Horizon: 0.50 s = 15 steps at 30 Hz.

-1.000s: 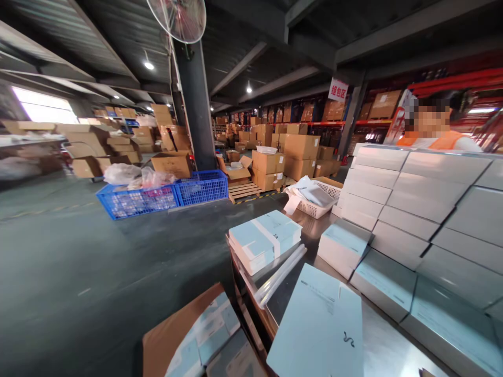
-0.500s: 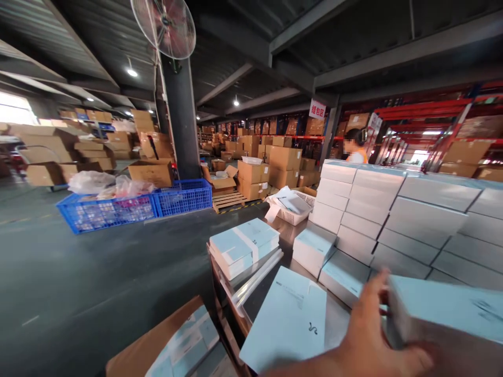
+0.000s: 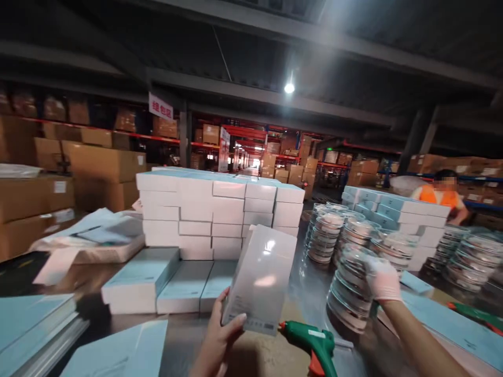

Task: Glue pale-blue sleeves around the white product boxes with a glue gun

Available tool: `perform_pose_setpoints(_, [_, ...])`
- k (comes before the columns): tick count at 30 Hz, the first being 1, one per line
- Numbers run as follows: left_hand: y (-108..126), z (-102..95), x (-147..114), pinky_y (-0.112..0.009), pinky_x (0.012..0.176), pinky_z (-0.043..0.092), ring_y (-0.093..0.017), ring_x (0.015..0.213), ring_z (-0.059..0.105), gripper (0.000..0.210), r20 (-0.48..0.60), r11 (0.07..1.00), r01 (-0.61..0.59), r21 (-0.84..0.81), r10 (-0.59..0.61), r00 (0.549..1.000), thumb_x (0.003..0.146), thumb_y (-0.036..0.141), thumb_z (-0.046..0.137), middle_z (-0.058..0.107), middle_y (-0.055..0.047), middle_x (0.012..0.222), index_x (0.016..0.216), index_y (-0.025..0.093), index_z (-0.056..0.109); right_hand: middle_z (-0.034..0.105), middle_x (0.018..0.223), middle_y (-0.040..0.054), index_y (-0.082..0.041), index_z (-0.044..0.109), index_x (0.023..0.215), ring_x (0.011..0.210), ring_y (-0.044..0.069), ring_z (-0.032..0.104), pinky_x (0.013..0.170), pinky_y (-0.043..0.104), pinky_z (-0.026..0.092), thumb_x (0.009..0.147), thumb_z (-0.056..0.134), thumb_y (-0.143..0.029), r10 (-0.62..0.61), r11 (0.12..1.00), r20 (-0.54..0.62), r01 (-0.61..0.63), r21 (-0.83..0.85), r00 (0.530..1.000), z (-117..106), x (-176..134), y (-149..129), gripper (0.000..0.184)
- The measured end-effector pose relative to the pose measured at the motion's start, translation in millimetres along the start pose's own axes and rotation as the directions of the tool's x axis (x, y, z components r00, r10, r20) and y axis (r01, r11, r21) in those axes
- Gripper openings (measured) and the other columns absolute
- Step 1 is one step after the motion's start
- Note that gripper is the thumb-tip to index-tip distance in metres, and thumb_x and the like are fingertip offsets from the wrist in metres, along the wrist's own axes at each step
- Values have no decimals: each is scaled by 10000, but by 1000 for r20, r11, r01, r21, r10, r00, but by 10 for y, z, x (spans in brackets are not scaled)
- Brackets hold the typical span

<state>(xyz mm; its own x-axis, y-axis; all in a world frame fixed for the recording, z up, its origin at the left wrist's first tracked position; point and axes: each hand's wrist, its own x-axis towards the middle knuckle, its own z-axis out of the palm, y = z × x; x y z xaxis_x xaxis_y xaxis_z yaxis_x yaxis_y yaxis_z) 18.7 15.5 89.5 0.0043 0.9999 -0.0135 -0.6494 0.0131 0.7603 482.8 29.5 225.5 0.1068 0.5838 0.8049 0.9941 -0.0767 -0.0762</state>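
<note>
My left hand [image 3: 223, 332] is closed on the lower left edge of a pale box [image 3: 263, 277]. The box is tilted upright, its glossy face toward me, with small print and a barcode at the bottom. My right hand [image 3: 383, 277], in a white glove, grips the upper right side of a stack of round clear containers [image 3: 349, 298]; its fingertips are partly hidden and blurred. Between the hands, a green hot glue gun [image 3: 310, 340] with an orange trigger lies on the table below the box.
A wall of stacked white and light-blue boxes [image 3: 196, 209] stands ahead. More round container stacks [image 3: 324, 230] and boxes are at right. A second green glue gun [image 3: 475, 314] lies far right. A paper-filled basket [image 3: 113, 251] is left. A person in an orange vest [image 3: 430, 195] is beyond.
My view has swung right. The box in my left hand is now raised upright in front of me. My gloved right hand has come into view at the round containers.
</note>
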Motion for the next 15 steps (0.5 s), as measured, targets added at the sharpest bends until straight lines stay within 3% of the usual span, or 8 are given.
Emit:
perform_pose_setpoints(3, [-139, 147, -64, -368, 885, 597, -295, 1064, 731, 1094, 54, 998, 57, -9, -56, 997, 575, 356, 995, 740, -85, 1242, 1509, 300, 429, 784, 947, 163, -197, 751, 815, 965, 322, 678, 865, 448, 487, 915, 604, -103, -38, 998, 28, 39, -45, 999, 67, 78, 106, 201])
perform_pose_setpoints(6, [-265, 247, -72, -376, 874, 589, -316, 1028, 746, 1196, 109, 994, 93, -50, -87, 990, 534, 327, 1009, 762, -111, 1204, 1535, 280, 356, 798, 1079, 233, -172, 782, 876, 1049, 383, 679, 937, 495, 467, 911, 535, -210, -33, 999, -9, 33, 28, 999, 50, 240, 37, 253])
perform_pose_setpoints(8, [-346, 231, -28, -375, 878, 581, -329, 1012, 749, 1243, 133, 995, 73, -71, -63, 989, 498, 328, 1017, 772, -119, 1168, 1530, 261, 329, 799, 1015, 244, -174, 774, 864, 1038, 406, 683, 953, 526, 485, 894, 506, -316, 33, 993, -57, -26, 114, 998, -68, 309, -28, 305])
perform_pose_setpoints(11, [-451, 77, 70, -365, 844, 569, -332, 962, 739, 1174, 110, 999, -25, 36, 21, 994, 429, 356, 1021, 768, -76, 1098, 1442, 286, 432, 789, 979, 236, -182, 754, 887, 1013, 413, 704, 936, 554, 546, 885, 476, -476, 148, 954, -112, -112, 280, 983, -409, 269, -216, 405])
perform_pose_setpoints(14, [-535, -127, 120, -389, 849, 563, -347, 956, 729, 1015, 68, 972, -113, 205, 101, 993, 379, 369, 1016, 754, -44, 1054, 1291, 314, 575, 803, 1116, 145, -232, 772, 1008, 1085, 347, 741, 976, 468, 599, 926, 539, -620, 89, 829, 58, -106, 549, 994, -858, 71, -625, 460])
perform_pose_setpoints(15, [-563, -185, 116, -413, 878, 563, -361, 975, 728, 978, 64, 966, -124, 227, 112, 992, 359, 374, 1018, 750, -37, 1024, 1246, 320, 612, 795, 1186, 133, -241, 781, 1062, 1169, 343, 725, 1032, 459, 586, 936, 587, -635, 23, 703, 200, -159, 693, 979, -993, -10, -809, 457])
